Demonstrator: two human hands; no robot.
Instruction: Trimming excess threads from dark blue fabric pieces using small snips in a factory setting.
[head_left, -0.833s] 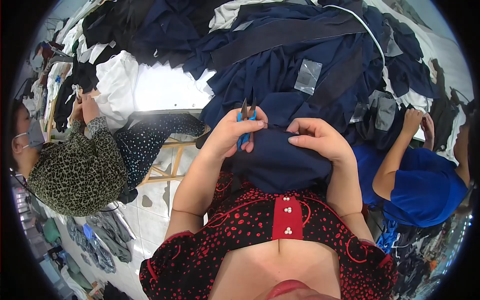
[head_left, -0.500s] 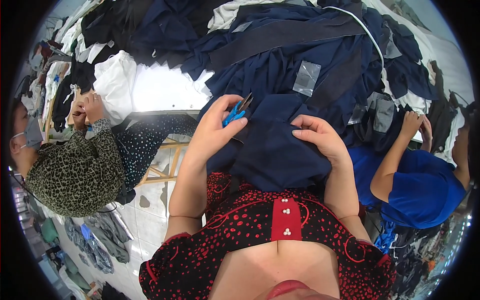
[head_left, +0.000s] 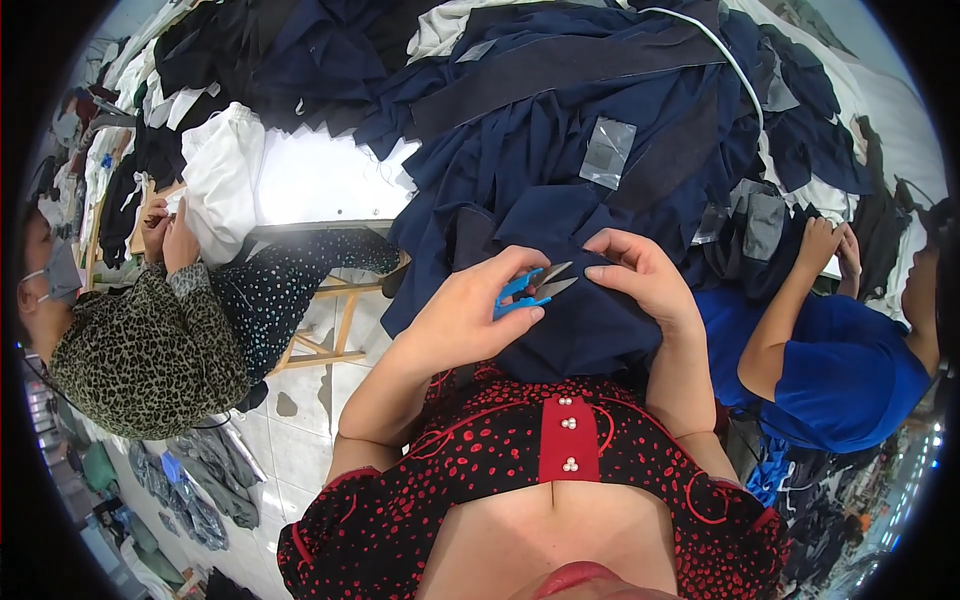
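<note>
A big heap of navy cloth (head_left: 520, 130) is spreading out beyond both hands. A nearer piece of navy cloth (head_left: 565, 345) is lying between the hands and reaching below them. The hands are working apart: the left hand (head_left: 465, 312) is gripping blue-handled snips (head_left: 520, 304), while the right hand (head_left: 645, 282) is pinching a fold of the nearer piece. The snips' blades are standing parted, pointing toward the right fingertips. The right hand should probably be holding the fold taut, fingertips clear of the blade line, with the left guiding only the tips. Past the hands, a clear plastic packet (head_left: 606, 153) is resting on the heap; no brand, label or writing is showing legibly.
</note>
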